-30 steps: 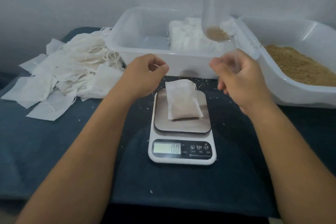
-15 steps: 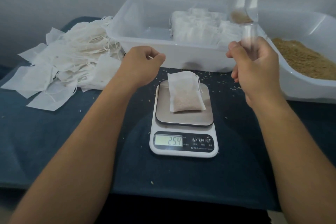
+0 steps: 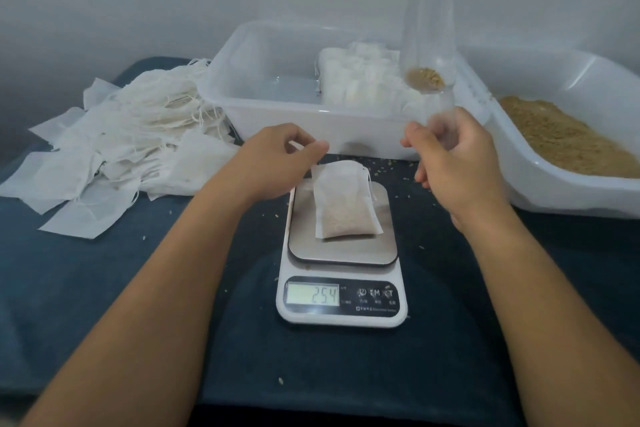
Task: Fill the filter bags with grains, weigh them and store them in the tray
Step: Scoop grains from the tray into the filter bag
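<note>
Over dark cloth (image 3: 104, 288), left hand (image 3: 277, 159) pinches string; right hand (image 3: 453, 156) grips scoop (image 3: 429, 45).

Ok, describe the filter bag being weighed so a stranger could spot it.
Find the white kitchen scale at the centre of the dark cloth. On its steel platform lies one filter bag. Unlike the flat empties piled at left, it bulges with grain.

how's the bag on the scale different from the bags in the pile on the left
The bag on the scale is plump with grains in its lower half; the pile of bags is flat and looks empty. The bag on the scale lies alone on the scale; the pile sprawls overlapping on the dark cloth. Both are white filter bags with drawstrings.
</note>
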`<state>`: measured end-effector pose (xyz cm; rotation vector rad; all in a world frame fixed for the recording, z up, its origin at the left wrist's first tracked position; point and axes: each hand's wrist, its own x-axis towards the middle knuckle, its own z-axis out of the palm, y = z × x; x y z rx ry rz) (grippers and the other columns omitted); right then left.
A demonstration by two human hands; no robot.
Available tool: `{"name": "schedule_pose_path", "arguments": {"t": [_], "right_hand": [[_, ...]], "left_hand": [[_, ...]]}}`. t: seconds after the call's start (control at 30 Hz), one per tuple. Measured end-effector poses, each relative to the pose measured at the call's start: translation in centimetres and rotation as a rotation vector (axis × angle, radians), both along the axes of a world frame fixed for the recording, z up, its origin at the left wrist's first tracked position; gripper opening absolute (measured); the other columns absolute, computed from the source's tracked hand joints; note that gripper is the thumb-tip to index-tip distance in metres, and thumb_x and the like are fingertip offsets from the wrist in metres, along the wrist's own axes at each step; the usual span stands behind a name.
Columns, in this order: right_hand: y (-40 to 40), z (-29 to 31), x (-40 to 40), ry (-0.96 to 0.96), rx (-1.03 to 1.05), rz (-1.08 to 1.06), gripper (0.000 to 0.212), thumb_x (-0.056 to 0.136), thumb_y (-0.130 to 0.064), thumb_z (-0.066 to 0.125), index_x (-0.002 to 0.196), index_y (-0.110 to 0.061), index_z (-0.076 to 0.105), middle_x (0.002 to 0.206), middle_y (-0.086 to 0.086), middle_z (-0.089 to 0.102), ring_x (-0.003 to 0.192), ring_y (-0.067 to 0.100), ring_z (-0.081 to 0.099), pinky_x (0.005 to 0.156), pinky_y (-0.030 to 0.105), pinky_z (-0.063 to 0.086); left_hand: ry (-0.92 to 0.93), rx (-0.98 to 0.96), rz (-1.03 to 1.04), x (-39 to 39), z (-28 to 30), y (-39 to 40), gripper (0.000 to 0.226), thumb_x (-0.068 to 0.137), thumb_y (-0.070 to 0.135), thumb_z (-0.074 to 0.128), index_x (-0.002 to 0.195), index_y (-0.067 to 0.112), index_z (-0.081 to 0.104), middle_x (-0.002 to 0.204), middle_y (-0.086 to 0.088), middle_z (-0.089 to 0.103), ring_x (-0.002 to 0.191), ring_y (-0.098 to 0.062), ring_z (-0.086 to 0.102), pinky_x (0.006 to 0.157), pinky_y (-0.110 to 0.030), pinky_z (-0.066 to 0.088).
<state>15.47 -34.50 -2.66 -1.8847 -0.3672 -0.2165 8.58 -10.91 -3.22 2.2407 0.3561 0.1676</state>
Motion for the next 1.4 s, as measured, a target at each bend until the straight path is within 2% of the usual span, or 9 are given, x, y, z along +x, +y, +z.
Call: {"name": "schedule_pose_path", "arguments": {"t": [0.23, 0.37, 0.53, 0.6, 0.77, 0.9, 1.07, 1.23, 1.4], "right_hand": [[-0.3, 0.0, 0.1, -0.001, -0.008, -0.041, 0.03, 0.087, -0.056, 0.063, 0.087, -0.026, 0.057, 0.089, -0.003, 0.072, 0.051, 0.005, 0.062, 0.056, 0.026, 0.05], [-0.5, 0.0, 0.2, 0.001, -0.003, -0.06, 0.029, 0.09, -0.051, 0.065, 0.086, -0.023, 0.058, 0.07, -0.009, 0.066, 0.05, 0.004, 0.061, 0.054, 0.018, 0.045], [-0.7, 0.3, 0.2, -0.02, 0.037, -0.062, 0.029, 0.094, -0.045, 0.066, 0.085, -0.018, 0.058, 0.064, -0.005, 0.064, 0.05, 0.006, 0.06, 0.052, 0.016, 0.045], [-0.8, 0.3, 0.0, -0.03, 0.079, -0.066, 0.029, 0.094, -0.041, 0.068, 0.084, -0.015, 0.058, 0.062, -0.003, 0.063, 0.048, 0.006, 0.058, 0.052, 0.015, 0.046], [-1.2, 0.8, 0.1, -0.015, 0.147, -0.085, 0.029, 0.094, -0.041, 0.068, 0.084, -0.015, 0.059, 0.062, 0.0, 0.062, 0.047, 0.005, 0.058, 0.048, 0.013, 0.046], [-1.3, 1.1, 0.1, -0.021, 0.161, -0.103, 0.03, 0.094, -0.041, 0.068, 0.085, -0.014, 0.059, 0.064, 0.002, 0.064, 0.047, 0.004, 0.057, 0.048, 0.013, 0.046], [-1.6, 1.4, 0.1, -0.021, 0.189, -0.1, 0.03, 0.094, -0.04, 0.069, 0.085, -0.013, 0.059, 0.062, 0.0, 0.063, 0.047, 0.004, 0.057, 0.05, 0.015, 0.047], [-1.9, 1.7, 0.1, -0.017, 0.241, -0.088, 0.028, 0.094, -0.035, 0.07, 0.085, -0.011, 0.059, 0.062, 0.006, 0.062, 0.047, 0.007, 0.056, 0.049, 0.016, 0.047], [-2.0, 1.8, 0.1, -0.008, 0.245, -0.081, 0.028, 0.093, -0.038, 0.069, 0.085, -0.013, 0.06, 0.061, 0.003, 0.063, 0.048, 0.007, 0.057, 0.05, 0.016, 0.048]], "left_hand": [[-0.034, 0.028, -0.134, -0.3, 0.0, -0.9, 0.026, 0.084, 0.064, 0.071, 0.099, 0.044, 0.069, 0.086, 0.018, 0.071, 0.08, 0.002, 0.065, 0.076, -0.025, 0.05], [-0.05, 0.043, -0.19, -0.5, 0.1, -1.0, 0.026, 0.083, 0.051, 0.078, 0.105, 0.044, 0.068, 0.09, 0.03, 0.069, 0.077, 0.001, 0.067, 0.072, -0.021, 0.051], [-0.096, -0.099, -0.233, -1.1, 1.3, -1.5, 0.015, 0.088, 0.028, 0.079, 0.095, 0.041, 0.076, 0.091, 0.014, 0.077, 0.077, -0.018, 0.075, 0.073, -0.033, 0.062], [-0.175, -0.088, -0.262, -1.4, 2.4, -1.7, 0.012, 0.089, 0.027, 0.079, 0.093, 0.039, 0.079, 0.086, 0.015, 0.077, 0.074, -0.011, 0.071, 0.075, -0.03, 0.058], [-0.353, 0.074, -0.22, -1.5, 7.5, -1.9, 0.004, 0.089, 0.043, 0.075, 0.09, 0.046, 0.074, 0.057, 0.004, 0.06, 0.048, -0.002, 0.044, 0.051, -0.013, 0.038], [-0.425, 0.166, -0.169, 1.2, 11.3, -1.9, 0.009, 0.095, 0.032, 0.069, 0.089, 0.038, 0.072, 0.062, 0.03, 0.061, 0.049, 0.001, 0.049, 0.051, -0.008, 0.038], [-0.387, 0.227, -0.17, 5.4, 11.9, -3.0, 0.012, 0.096, 0.028, 0.067, 0.087, 0.035, 0.07, 0.069, 0.036, 0.062, 0.057, 0.006, 0.055, 0.056, -0.007, 0.039], [-0.253, 0.235, -0.179, 8.2, 10.0, -4.1, 0.01, 0.097, 0.031, 0.065, 0.088, 0.033, 0.069, 0.088, 0.018, 0.068, 0.07, 0.001, 0.055, 0.067, -0.023, 0.045], [-0.08, 0.149, -0.246, 9.3, 8.5, -3.7, 0.011, 0.097, 0.03, 0.066, 0.087, 0.028, 0.07, 0.09, 0.019, 0.066, 0.082, -0.003, 0.059, 0.066, -0.018, 0.043]]}}
